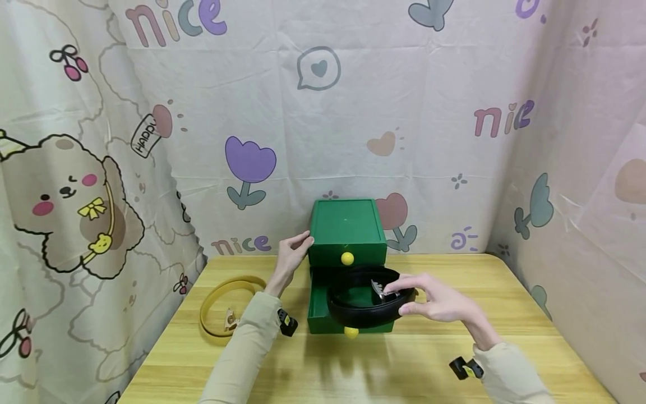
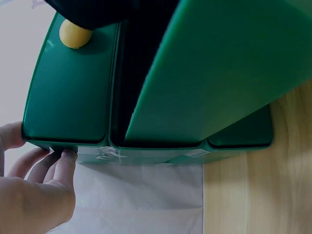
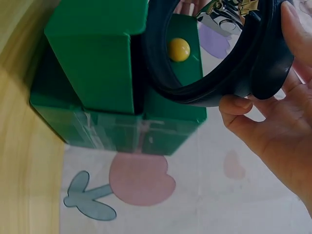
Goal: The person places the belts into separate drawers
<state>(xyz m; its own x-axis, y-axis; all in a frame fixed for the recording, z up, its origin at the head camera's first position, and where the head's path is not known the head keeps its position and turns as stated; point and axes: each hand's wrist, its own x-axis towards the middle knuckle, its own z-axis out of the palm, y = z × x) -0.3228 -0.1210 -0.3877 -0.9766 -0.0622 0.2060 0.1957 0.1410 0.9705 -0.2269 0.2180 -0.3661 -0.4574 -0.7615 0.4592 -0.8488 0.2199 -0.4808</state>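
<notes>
A coiled black belt (image 1: 360, 320) with a silver buckle (image 1: 379, 292) hangs over the pulled-out drawer (image 1: 318, 306) of a small green drawer cabinet (image 1: 348, 221). My right hand (image 1: 439, 297) pinches the coil at its right side, thumb below and fingers by the buckle. In the right wrist view, the belt (image 3: 219, 87) forms a loop in front of the cabinet. My left hand (image 1: 292, 255) touches the cabinet's upper left edge. The left wrist view shows those fingers (image 2: 63, 170) against the side wall, beside the closed top drawer (image 2: 68, 92).
A tan belt (image 1: 212, 297) with a metal buckle lies coiled on the wooden table (image 1: 429, 370), left of the cabinet. Yellow round knobs (image 1: 347, 258) mark the drawer fronts. A printed cloth (image 1: 323, 129) hangs behind the cabinet and along both sides.
</notes>
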